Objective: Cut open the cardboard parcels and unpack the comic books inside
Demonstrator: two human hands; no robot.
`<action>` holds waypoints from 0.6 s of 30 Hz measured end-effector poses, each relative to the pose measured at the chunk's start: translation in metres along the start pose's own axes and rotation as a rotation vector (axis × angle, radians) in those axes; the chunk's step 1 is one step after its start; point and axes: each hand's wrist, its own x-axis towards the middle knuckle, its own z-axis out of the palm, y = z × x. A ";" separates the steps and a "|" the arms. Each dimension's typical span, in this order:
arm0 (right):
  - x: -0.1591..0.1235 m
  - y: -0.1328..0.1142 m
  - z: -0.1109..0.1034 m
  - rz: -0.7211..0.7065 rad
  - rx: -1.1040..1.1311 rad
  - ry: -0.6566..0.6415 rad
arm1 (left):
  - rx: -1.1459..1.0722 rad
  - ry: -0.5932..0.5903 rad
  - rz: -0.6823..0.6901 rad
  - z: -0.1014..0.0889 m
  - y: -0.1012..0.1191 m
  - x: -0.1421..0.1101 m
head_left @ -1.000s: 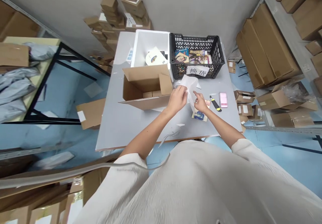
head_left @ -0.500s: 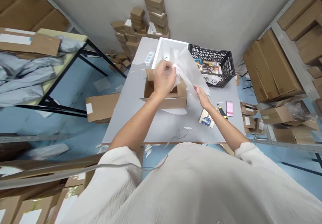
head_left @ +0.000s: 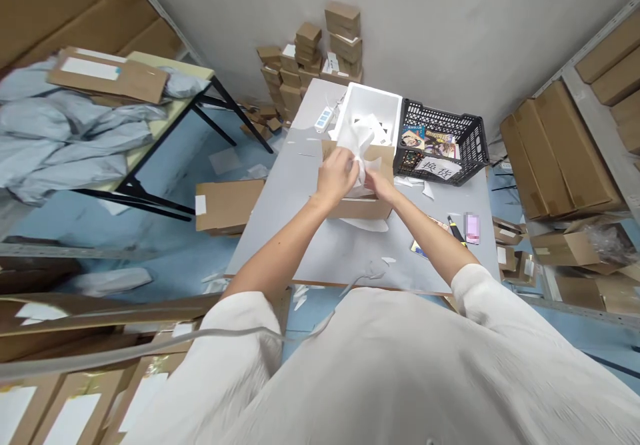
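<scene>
A crumpled sheet of thin white paper (head_left: 359,137) is bunched between my two hands. My left hand (head_left: 336,177) is closed on it, fingers curled round a gathered part. From the other side, my right hand (head_left: 379,183) pinches the same sheet, with its fingertips partly hidden. Both hands are over an open cardboard box (head_left: 363,210) on the grey table (head_left: 310,238); the sheet and hands cover most of its inside. Behind it stands a white bin (head_left: 387,101) with white pieces in it.
A black plastic crate (head_left: 470,141) with books stands right of the bin. A booklet (head_left: 419,249), a cutter (head_left: 456,230) and a phone (head_left: 471,227) lie near my right forearm. A power strip (head_left: 325,119) is at the back left. Stacked boxes (head_left: 343,45) stand against the wall.
The sheet was spread wide between my hands; now it is bunched and lower over the box. My right hand has moved in beside my left. The view has shifted slightly.
</scene>
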 end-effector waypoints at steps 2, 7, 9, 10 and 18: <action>-0.003 0.008 -0.010 0.118 0.021 0.049 | 0.075 -0.151 -0.077 0.007 -0.011 -0.008; -0.015 0.013 -0.039 0.096 -0.112 0.206 | 0.162 -0.455 -0.219 0.025 -0.023 -0.013; -0.019 0.010 -0.045 0.058 -0.157 0.208 | 0.177 -0.560 -0.260 0.031 -0.025 -0.010; -0.021 0.008 -0.046 0.048 -0.170 0.210 | 0.191 -0.611 -0.275 0.034 -0.025 -0.008; -0.033 0.005 -0.064 0.030 -0.188 0.247 | 0.245 -0.536 -0.120 0.038 -0.016 0.007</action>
